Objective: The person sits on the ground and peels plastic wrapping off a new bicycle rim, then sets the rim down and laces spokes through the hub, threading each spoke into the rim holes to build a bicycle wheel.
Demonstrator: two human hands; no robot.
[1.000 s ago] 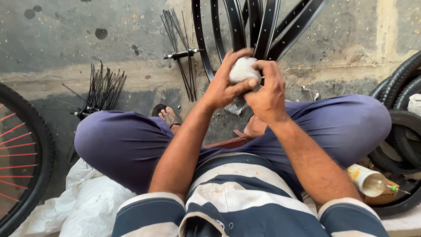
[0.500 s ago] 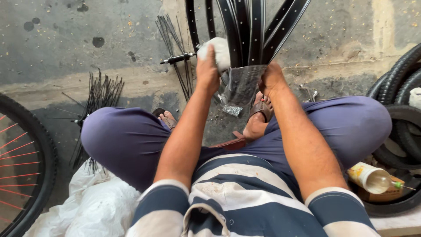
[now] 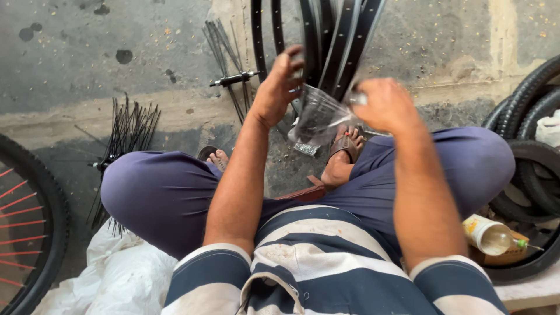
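Both hands have spread apart, left hand [image 3: 280, 87] and right hand [image 3: 388, 105] each pinching the crumpled clear plastic bag [image 3: 318, 119] before the black bicycle rims [image 3: 344, 41].

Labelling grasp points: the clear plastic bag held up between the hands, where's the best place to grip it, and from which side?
Grip the clear plastic bag at its top edge, pinching from above on both sides, roughly as the left hand and right hand do. It hangs limp, with small contents sagging to the bottom corner, so holding the upper edge probably keeps the mouth up and the load inside.
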